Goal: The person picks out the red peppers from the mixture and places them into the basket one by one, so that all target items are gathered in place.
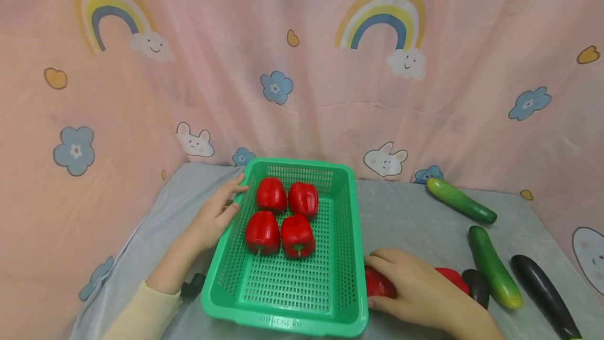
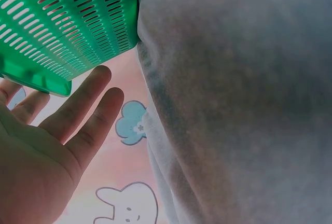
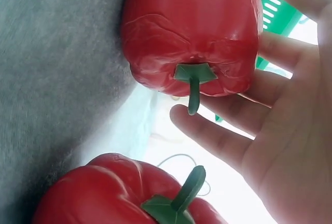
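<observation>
A green plastic basket [image 1: 283, 321] with slotted walls stands in the middle of the head view. Several red bell peppers [image 1: 262, 232] sit grouped in its far left part. My left hand [image 1: 212, 219] is at the basket's left rim, its fingers extended; the left wrist view shows the palm [image 2: 36, 167] beside the slotted wall. Just outside the right wall, my right hand [image 1: 415, 287] grips another red bell pepper [image 1: 379, 283], thumb on one side and fingers on the other. That pepper's green stem [image 3: 194, 89] shows in the right wrist view.
Another red bell pepper [image 1: 453, 278] lies behind my right hand, next to a dark eggplant [image 1: 476, 285]. Farther right are two green cucumbers [image 1: 460, 201] and a long eggplant [image 1: 542, 293]. A grey cloth [image 1: 396, 214] covers the table; a pink patterned curtain [image 1: 321, 130] hangs behind.
</observation>
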The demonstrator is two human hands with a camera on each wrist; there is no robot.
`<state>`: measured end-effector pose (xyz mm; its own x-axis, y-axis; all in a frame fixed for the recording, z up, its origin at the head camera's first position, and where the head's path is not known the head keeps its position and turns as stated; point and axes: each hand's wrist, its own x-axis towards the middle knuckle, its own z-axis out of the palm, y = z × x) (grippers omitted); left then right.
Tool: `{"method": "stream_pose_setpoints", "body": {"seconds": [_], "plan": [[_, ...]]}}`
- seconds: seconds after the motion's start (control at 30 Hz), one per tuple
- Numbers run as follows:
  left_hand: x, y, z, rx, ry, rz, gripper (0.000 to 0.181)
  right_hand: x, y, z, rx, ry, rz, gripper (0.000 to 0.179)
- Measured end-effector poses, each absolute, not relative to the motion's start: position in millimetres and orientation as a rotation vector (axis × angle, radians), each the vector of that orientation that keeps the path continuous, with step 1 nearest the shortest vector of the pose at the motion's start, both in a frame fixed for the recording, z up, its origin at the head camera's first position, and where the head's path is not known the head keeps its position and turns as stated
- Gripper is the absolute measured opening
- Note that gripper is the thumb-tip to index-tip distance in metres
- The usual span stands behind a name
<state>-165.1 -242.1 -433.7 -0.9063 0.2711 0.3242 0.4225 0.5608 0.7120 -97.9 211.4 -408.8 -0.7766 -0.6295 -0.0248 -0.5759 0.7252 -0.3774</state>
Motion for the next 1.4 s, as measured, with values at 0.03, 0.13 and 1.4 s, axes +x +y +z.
{"method": "stream_pose_setpoints", "body": {"seconds": [0.03, 0.13, 1.4], "plan": [[-165, -242, -434, -0.589, -2.614, -1.263, 0.043, -98, 211, -409, -0.976, 2.774, -0.526, 0.073], [-165, -243, -434, -0.587, -2.615, -1.267, 0.043, -98, 212, -409, -0.976, 2.759, -0.529, 0.073], [-165, -242, -434, -0.586, -2.619, -1.29, 0.044, -104, 223, -404, -0.882, 2.85, -0.525, 0.077]]}}
